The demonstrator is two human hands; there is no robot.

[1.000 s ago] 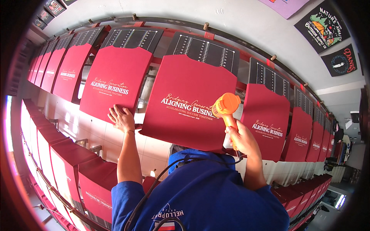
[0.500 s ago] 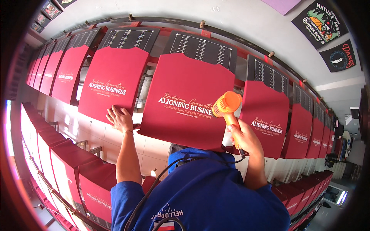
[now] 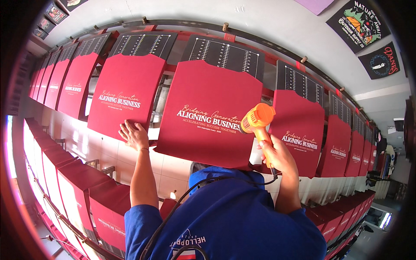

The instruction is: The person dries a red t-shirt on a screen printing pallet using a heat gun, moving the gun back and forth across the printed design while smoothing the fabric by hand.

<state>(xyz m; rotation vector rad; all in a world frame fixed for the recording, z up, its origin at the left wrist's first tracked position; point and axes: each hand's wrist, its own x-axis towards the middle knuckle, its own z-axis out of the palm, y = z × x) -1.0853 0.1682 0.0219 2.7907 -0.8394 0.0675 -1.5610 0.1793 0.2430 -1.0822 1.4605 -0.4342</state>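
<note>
My right hand (image 3: 279, 155) is wrapped round the handle of an orange heat gun (image 3: 259, 119). Its nozzle points left, over the right end of the white lettering on a red shirt panel (image 3: 203, 93) in front of me. A black cord runs from the handle's base across my blue shirt. My left hand (image 3: 135, 135) lies flat with fingers spread on the lower edge of the neighbouring red shirt panel (image 3: 125, 80) to the left. Each panel is stretched over a black board (image 3: 223, 54) with white ruled marks, bare at the far end.
More red printed panels continue along the curved rail (image 3: 190, 26) to both sides. Behind me stands a second row of red panels (image 3: 76, 173) at lower left and lower right. Pale floor tiles (image 3: 167, 171) show between the rows. Printed samples (image 3: 359, 27) hang on the wall.
The heat gun has shifted slightly right, so more of the lettering's end shows. My left hand stays on the left panel.
</note>
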